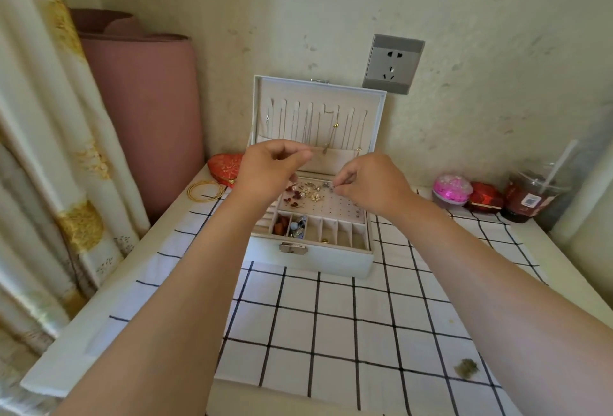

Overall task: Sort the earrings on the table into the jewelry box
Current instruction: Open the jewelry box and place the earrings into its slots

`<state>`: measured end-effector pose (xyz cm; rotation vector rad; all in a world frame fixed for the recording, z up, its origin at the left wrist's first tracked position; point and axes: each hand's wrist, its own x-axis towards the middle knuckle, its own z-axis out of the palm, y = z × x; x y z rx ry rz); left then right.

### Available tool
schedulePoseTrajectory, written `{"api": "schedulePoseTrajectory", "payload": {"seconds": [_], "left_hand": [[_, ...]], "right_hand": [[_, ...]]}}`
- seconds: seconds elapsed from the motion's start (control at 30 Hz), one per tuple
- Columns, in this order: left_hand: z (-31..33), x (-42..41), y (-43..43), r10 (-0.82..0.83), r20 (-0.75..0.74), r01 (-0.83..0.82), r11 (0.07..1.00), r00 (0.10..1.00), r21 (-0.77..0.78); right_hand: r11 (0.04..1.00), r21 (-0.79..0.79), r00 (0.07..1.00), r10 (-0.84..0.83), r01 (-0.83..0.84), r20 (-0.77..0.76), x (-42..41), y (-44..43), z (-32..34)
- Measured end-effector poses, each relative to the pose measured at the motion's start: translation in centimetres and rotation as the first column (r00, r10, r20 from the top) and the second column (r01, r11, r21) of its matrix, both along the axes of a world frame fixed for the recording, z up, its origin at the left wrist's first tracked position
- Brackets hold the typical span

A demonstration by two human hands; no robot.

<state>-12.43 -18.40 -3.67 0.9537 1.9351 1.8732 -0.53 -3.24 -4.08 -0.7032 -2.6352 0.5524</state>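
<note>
Right hand (368, 183) with earring (333, 187) over jewelry box (311, 259)

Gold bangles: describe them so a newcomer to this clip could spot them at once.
Start at the open white jewelry box on the checked cloth, then look left to the far-left corner of the table. The gold bangles lie flat there, beside a red heart-shaped pouch; they alone are thin gold rings.

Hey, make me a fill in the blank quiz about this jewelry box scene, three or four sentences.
1. The box has its lid swung ____.
2. The bangles lie to the ____ of the box.
3. A ____ stands in the cup.
4. The right hand pinches an ____.
Answers: open; left; straw; earring.
</note>
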Motion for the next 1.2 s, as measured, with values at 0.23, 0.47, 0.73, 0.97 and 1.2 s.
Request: {"api": "schedulePoseTrajectory", "payload": {"seconds": [0.23, 0.47, 0.73, 0.97, 1.2], "left_hand": [[-0.7, 0.1, 0.8, -0.001, -0.012, 0.001, 1.0, 1.0, -0.028], [-0.9, 0.6, 0.9, -0.005, 0.004, 0.005, 0.999, 1.0, -0.031], [-1.0, 0.8, 0.9, 0.005, 0.045, -0.004, 1.0, 0.999, -0.017], [0.0, 2.1, 1.3, -0.06, 0.192, 0.053, 0.998, 0.98, 0.042], [0.5, 2.4, 1.1, -0.063, 0.268, 0.048, 0.997, 0.961, 0.062]], "right_hand": [[0.992, 0.124, 0.997, -0.002, -0.007, 0.071, -0.4, 0.0, -0.8], [0.981, 0.184, 0.994, 0.051, -0.068, 0.092, -0.6, -0.1, -0.9], [0.991, -0.083, 0.995, 0.099, -0.101, -0.03, -0.3, 0.9, 0.5], [0.91, -0.36, 0.961, 0.122, -0.208, -0.249, 1.0, -0.4, 4.9], [0.898, -0.377, 0.935, 0.09, -0.225, -0.343, 0.7, -1.3, 4.3]]}}
